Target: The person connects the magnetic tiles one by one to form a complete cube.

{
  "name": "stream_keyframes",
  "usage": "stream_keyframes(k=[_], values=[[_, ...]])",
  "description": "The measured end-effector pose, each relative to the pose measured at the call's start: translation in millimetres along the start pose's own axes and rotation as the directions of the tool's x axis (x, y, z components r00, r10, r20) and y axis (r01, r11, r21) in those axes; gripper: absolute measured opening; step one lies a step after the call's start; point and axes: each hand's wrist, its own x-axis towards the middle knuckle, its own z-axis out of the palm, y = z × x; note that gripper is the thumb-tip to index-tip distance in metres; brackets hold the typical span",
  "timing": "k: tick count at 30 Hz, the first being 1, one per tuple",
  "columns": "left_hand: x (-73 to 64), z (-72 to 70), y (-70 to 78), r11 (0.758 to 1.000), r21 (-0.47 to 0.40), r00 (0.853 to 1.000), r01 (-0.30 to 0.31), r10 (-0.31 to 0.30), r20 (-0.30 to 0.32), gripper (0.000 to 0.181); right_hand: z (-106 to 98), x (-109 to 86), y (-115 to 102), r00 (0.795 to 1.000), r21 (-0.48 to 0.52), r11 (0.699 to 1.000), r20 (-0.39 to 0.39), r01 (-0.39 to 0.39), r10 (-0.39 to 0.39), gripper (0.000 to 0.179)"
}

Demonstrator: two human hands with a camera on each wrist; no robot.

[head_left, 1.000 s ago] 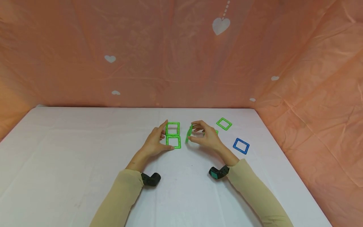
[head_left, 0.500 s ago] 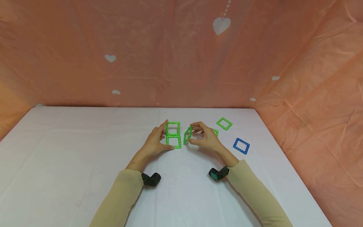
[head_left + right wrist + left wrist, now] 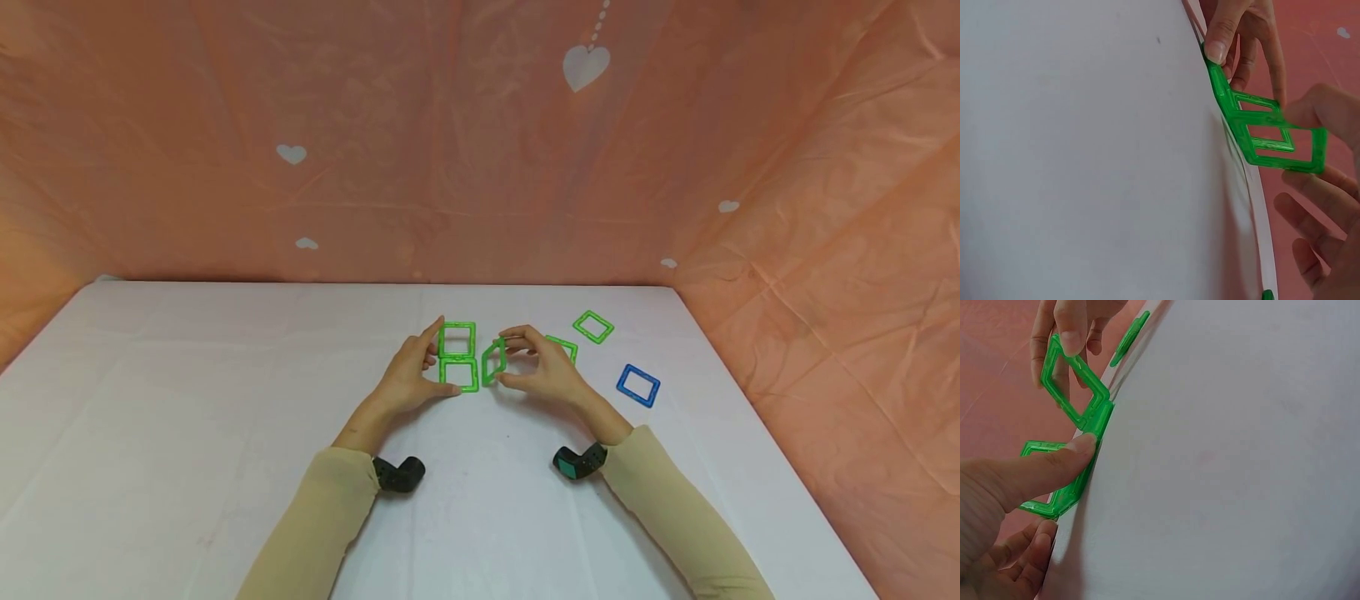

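Note:
My left hand (image 3: pixel 408 375) grips two joined green square magnetic tiles from the left, thumb on the near edge and index finger at the top far corner. The nearer tile (image 3: pixel 459 387) lies on the table; the farther tile (image 3: pixel 457 326) rises from its back edge, as the right wrist view shows. My right hand (image 3: pixel 543 362) pinches a third green magnetic tile (image 3: pixel 486 367) between thumb and fingers. That tile stands tilted up, its lower edge close beside the right side of the flat tile. In the left wrist view, the third tile (image 3: pixel 1054 397) meets the joined pair near my left thumb (image 3: pixel 1054 469).
Partly behind my right hand lies another green tile (image 3: pixel 573 350). Farther right are a green tile (image 3: pixel 594 339) and a blue tile (image 3: pixel 648 402), both flat on the white table (image 3: pixel 480 517). An orange curtain (image 3: pixel 420 200) with hearts hangs behind the table.
My right hand has brought its green tile slightly left and nearer, toward the joined pair, turning its open face more into view. My left hand has stayed in place.

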Motion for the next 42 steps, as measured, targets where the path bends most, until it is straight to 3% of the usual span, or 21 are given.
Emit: stream_keyframes(k=[10,30,42], values=[[1.2,0.9,-1.5,1.0,-0.005,1.0,-0.007,0.007,0.001,0.104,-0.3,-1.3,-3.0,0.999,0.006,1.0,0.044,0.01,-0.011,0.054],[-1.5,1.6,1.5,1.0,0.004,1.0,0.019,-0.019,-0.011,0.102,-0.3,-2.5,-2.1,0.998,0.008,1.0,0.053,0.024,-0.024,0.056],[-4.9,3.6,3.7,0.999,0.025,0.999,-0.021,0.022,-0.031,0.095,2.5,1.3,-3.9,0.998,0.028,0.999,0.06,0.03,-0.032,0.058]])
